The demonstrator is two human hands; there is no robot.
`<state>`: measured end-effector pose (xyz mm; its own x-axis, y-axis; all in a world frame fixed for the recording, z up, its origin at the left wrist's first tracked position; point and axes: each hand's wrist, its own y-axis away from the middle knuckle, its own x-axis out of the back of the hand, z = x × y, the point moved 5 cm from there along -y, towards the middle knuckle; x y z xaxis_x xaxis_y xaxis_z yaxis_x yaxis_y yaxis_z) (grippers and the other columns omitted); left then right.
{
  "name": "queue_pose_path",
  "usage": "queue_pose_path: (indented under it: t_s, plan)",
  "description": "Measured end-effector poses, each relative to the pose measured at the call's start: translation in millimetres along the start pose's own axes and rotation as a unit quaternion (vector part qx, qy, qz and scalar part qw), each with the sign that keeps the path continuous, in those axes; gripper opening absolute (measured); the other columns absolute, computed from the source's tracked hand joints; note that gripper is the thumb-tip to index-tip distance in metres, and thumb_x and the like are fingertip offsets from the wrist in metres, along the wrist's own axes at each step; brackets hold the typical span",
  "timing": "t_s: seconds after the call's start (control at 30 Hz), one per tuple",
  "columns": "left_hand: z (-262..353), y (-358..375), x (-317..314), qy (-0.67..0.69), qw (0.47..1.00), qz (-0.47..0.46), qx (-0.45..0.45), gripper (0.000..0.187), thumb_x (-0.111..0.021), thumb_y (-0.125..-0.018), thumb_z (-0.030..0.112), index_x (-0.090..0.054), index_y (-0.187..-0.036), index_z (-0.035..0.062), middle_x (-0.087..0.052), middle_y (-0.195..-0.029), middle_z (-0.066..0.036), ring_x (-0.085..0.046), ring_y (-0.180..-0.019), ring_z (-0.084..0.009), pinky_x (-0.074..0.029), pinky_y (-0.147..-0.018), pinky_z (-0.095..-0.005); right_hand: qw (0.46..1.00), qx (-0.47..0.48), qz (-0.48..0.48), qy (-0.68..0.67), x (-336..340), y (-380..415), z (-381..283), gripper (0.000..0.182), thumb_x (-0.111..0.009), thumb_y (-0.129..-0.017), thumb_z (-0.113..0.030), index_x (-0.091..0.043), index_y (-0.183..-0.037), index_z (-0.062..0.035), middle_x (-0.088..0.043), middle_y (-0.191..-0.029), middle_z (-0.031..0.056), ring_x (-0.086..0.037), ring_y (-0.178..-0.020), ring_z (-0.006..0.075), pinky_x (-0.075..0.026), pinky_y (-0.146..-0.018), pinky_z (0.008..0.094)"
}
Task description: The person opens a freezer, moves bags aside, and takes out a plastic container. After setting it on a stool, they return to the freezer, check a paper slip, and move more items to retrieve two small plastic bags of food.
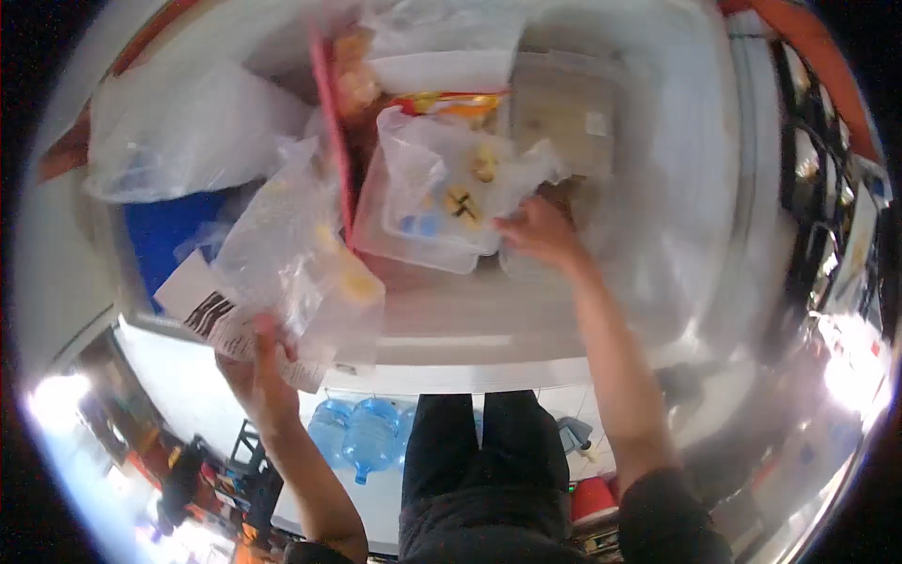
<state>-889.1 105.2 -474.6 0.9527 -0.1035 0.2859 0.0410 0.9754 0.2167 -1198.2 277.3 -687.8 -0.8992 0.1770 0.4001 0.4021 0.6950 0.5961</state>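
My left hand is closed on the lower edge of a clear plastic bag, which has yellowish contents and a white printed label. Over a clear plastic container, my right hand is closed with its fingertips at the edge of a second clear plastic bag. Yellowish pieces and a black mark show on or through that bag. Motion blurs the right fingers a little.
A white-walled freezer chest surrounds both hands. Inside are a pink upright edge, a lidded clear container, a blue box and a large plastic bag. Blue water jugs stand on the floor below.
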Motion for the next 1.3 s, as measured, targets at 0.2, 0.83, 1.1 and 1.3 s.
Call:
queue_pose_path:
  t_s: [0.2,0.83,1.1,1.3]
  plan:
    - [-1.2,10.7,-3.6,-0.013,1.000,0.014,-0.009,0.049,-0.067,-0.087,0.017,-0.040,-0.126,0.0065,-0.058,-0.102,-0.008,-0.052,-0.075,-0.0107,-0.040,-0.053,-0.0239,0.974,0.072,0.191,0.100,7.0,0.8,-6.6,0.035,-0.061,-0.075,-0.030,-0.060,-0.081,0.0047,-0.064,-0.072,0.0217,-0.064,-0.072,0.0363,-0.049,-0.066,0.0454]
    - [34.5,23.7,-36.4,-0.005,0.985,-0.152,-0.080,0.035,-0.064,-0.089,0.024,-0.050,-0.117,0.0080,-0.056,-0.092,-0.002,-0.046,-0.072,-0.0085,-0.037,-0.058,-0.0236,0.831,-0.088,0.454,-0.309,228.7,319.2,63.7,0.029,-0.055,-0.084,0.000,-0.046,-0.112,0.0077,-0.057,-0.103,0.0162,-0.066,-0.083,0.0240,-0.061,-0.068,0.0342]
    - [71.1,42.4,-51.4,-0.022,0.984,-0.161,-0.078,0.038,-0.065,-0.089,0.020,-0.046,-0.118,0.0049,-0.058,-0.095,-0.006,-0.050,-0.074,-0.0096,-0.039,-0.058,-0.0237,0.754,-0.125,0.552,-0.333,244.0,364.7,86.6,0.021,-0.057,-0.083,-0.003,-0.053,-0.100,0.0088,-0.062,-0.087,0.0137,-0.066,-0.073,0.0193,-0.058,-0.063,0.0298]
    - [79.2,57.4,-57.2,-0.044,0.976,-0.199,-0.072,0.044,-0.067,-0.086,0.019,-0.042,-0.119,0.0051,-0.059,-0.094,-0.007,-0.052,-0.072,-0.0102,-0.041,-0.055,-0.0241,0.649,0.048,0.600,-0.466,221.6,373.7,95.6,0.033,-0.057,-0.092,-0.015,-0.047,-0.119,0.0012,-0.060,-0.095,0.0100,-0.064,-0.077,0.0195,-0.058,-0.066,0.0307]
